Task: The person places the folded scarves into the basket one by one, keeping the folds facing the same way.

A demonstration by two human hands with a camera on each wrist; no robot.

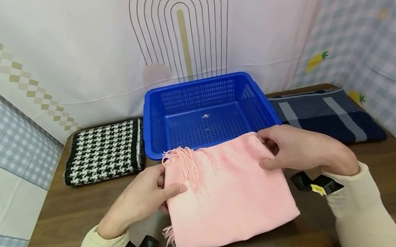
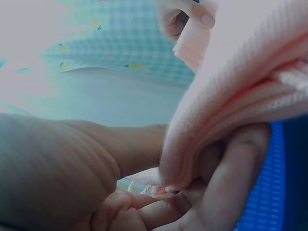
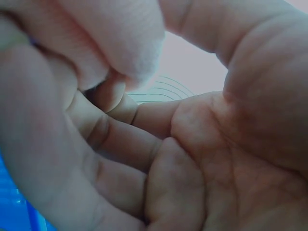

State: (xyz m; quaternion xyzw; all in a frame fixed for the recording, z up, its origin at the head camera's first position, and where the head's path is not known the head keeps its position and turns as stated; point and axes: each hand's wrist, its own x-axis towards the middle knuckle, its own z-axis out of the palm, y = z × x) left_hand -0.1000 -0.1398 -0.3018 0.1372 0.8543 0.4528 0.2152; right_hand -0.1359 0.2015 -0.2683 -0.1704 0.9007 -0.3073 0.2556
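Note:
A folded pink scarf (image 1: pixel 230 194) with twisted fringe (image 1: pixel 190 166) is held up by both hands in front of the blue basket. My left hand (image 1: pixel 147 197) grips its left edge, thumb on the front face and fingers behind. At the upper right corner my right hand (image 1: pixel 291 148) pinches the cloth between thumb and fingers. In the left wrist view the scarf's layered folds (image 2: pixel 192 139) lie between the thumb and curled fingers. The right wrist view shows a soft pink fold (image 3: pixel 130 43) held by the curled fingers.
Behind the scarf stands a blue perforated plastic basket (image 1: pixel 148 126), its mesh floor visible. A black-and-white houndstooth folded cloth (image 1: pixel 104 152) lies to its left. To its right is a navy and grey striped folded cloth (image 1: pixel 325 119). Patterned curtains (image 1: pixel 97 40) hang behind the wooden table (image 1: pixel 48 243).

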